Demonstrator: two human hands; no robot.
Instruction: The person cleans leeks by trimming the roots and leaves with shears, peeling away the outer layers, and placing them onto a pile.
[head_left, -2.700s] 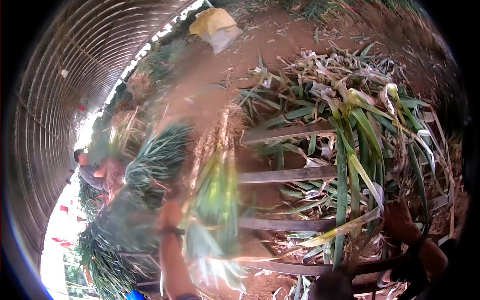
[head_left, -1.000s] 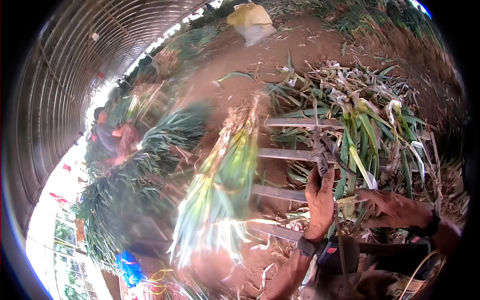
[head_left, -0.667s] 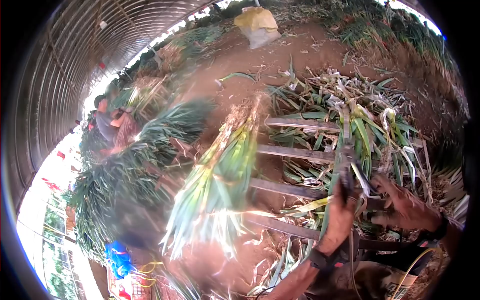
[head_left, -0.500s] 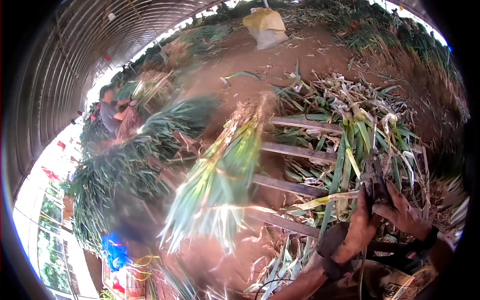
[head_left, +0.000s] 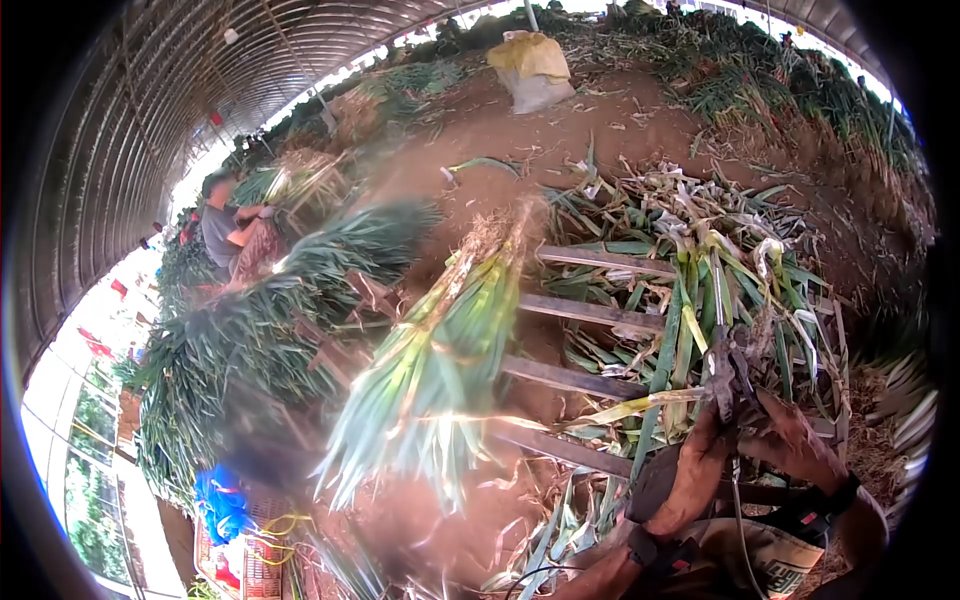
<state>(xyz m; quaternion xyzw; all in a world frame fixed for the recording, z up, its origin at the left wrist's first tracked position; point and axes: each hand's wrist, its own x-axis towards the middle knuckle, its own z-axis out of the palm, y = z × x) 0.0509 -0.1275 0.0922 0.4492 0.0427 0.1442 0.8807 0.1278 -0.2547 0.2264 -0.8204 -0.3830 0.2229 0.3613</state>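
At the lower right, my left hand and my right hand come together around a dark tool that looks like an air blow gun. A thin rod points up from it, and a hose runs down between my forearms. Both hands look closed on its lower part; the fingertips are dark and partly hidden. Just beyond the tool, green onion leaves and pale peelings hang over a slatted wooden rack. Left of my hands, a bunch of green onions lies across the slats, roots away from me.
Wooden slats cross the middle above brown soil. Peelings are heaped behind them. A large green onion pile stands left, near a seated person. A yellow-white sack sits far back; blue material lies lower left.
My hands and the tool have shifted slightly left, with the tool's rod now showing more upright. The right hand has moved down a little. The onion bunch stays on the slats.
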